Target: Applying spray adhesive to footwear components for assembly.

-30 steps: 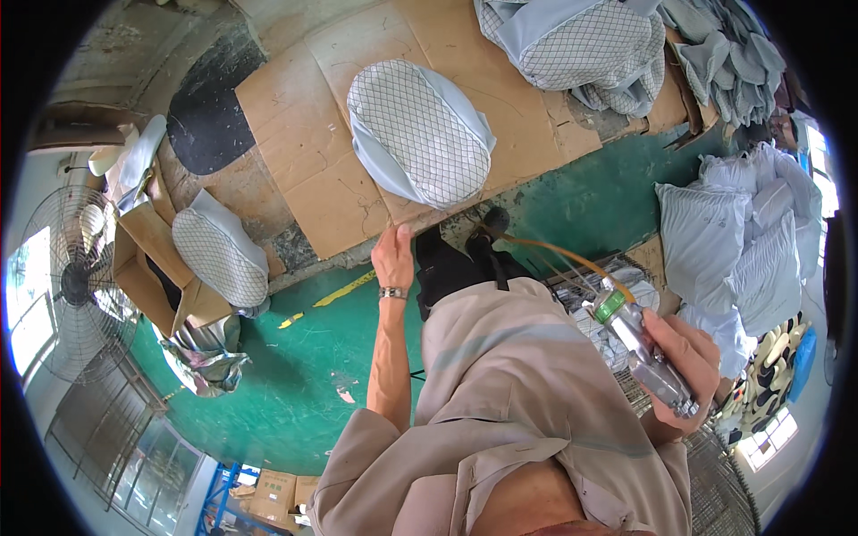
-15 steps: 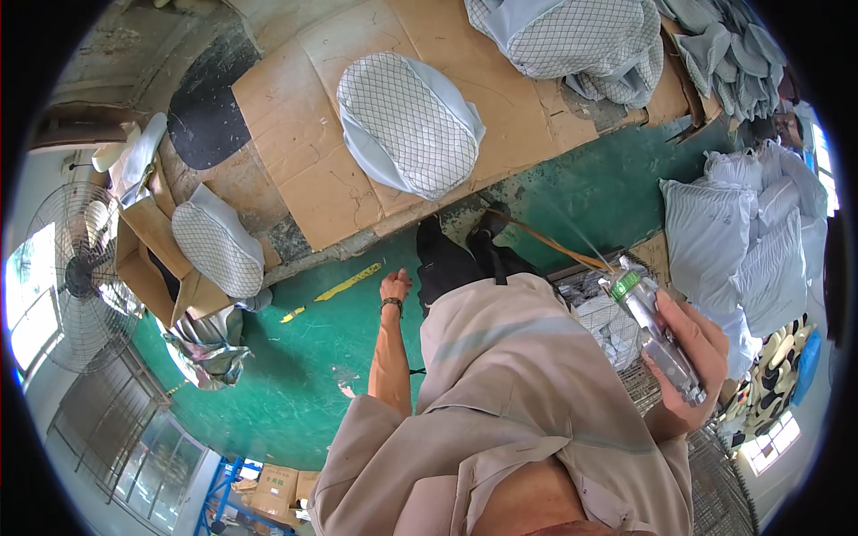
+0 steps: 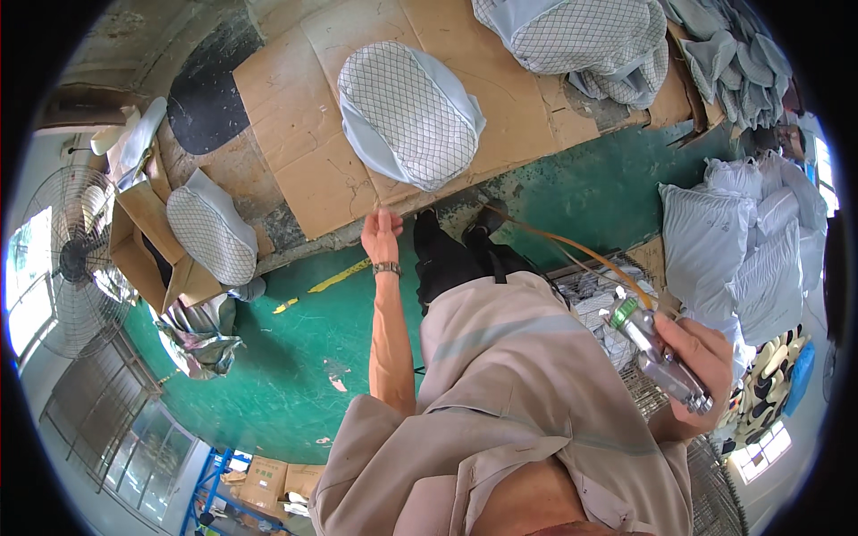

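In my right hand [image 3: 697, 357] is a silver metal air tool [image 3: 657, 344] with a green collar, held above the floor at my right side, its narrow end pointing up and left. At the front edge of the cardboard-covered table, my left hand [image 3: 382, 236] has its fingers bent together; whether anything small is between them is hidden. Just beyond it lies a pale grey padded cover [image 3: 409, 116] with a dark diamond pattern on top. The left hand is close to the cover but apart from it.
Cardboard [image 3: 313, 161] covers the table. More patterned covers [image 3: 585, 40] are piled at the far right; another cover [image 3: 212, 228] leans by an open carton [image 3: 183, 284] and a fan [image 3: 76, 259] at left. An orange hose [image 3: 572, 246] trails past my feet. Stuffed white sacks [image 3: 706, 232] stand right.
My left hand has risen from over the floor to the table's front edge, nearer the cover. The right hand still holds the air tool and has shifted only slightly.
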### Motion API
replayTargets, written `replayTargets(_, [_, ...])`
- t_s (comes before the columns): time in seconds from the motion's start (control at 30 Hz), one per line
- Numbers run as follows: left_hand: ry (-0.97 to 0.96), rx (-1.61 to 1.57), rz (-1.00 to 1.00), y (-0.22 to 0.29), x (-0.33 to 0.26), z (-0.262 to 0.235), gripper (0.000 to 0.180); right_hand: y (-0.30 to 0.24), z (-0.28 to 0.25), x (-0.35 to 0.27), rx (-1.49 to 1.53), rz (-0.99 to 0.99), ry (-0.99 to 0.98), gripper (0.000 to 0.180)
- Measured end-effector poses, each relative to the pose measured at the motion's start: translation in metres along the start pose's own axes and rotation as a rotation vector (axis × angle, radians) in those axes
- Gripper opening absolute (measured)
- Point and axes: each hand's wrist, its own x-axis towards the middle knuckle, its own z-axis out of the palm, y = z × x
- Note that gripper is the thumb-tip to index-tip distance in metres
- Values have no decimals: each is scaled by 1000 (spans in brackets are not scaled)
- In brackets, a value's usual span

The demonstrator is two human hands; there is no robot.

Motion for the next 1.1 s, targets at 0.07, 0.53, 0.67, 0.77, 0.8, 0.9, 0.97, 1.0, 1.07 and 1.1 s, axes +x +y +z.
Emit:
replayTargets(0.07, [118,-79,170,24,14,15,43,-6,-1,-1,16,136,6,55])
replayTargets(0.53, [72,-17,169,133,132,92,47,-8,25,19,120,74,-27,61])
replayTargets(0.67, [-173,-164,435,183,162,88,41,-15,26,22,143,-20,32,62])
replayTargets(0.77, [-157,-23,500,212,177,81,36,-21,25,21,136,19,38,63])
replayTargets(0.8, [-80,121,526,216,182,74,35,-21,26,23,138,19,38,63])
replayTargets(0.9, [169,592,531,205,181,67,54,-25,32,29,143,0,23,62])
replayTargets(0.97, [435,668,752,178,168,63,68,-27,36,33,157,-2,7,61])
replayTargets(1.0, [393,641,905,173,140,74,64,-26,35,33,148,22,19,61])
replayTargets(1.07, [282,632,1110,163,80,79,57,-27,32,33,128,24,35,61])
replayTargets(1.1, [220,664,1154,152,59,72,55,-26,34,35,138,14,24,61])
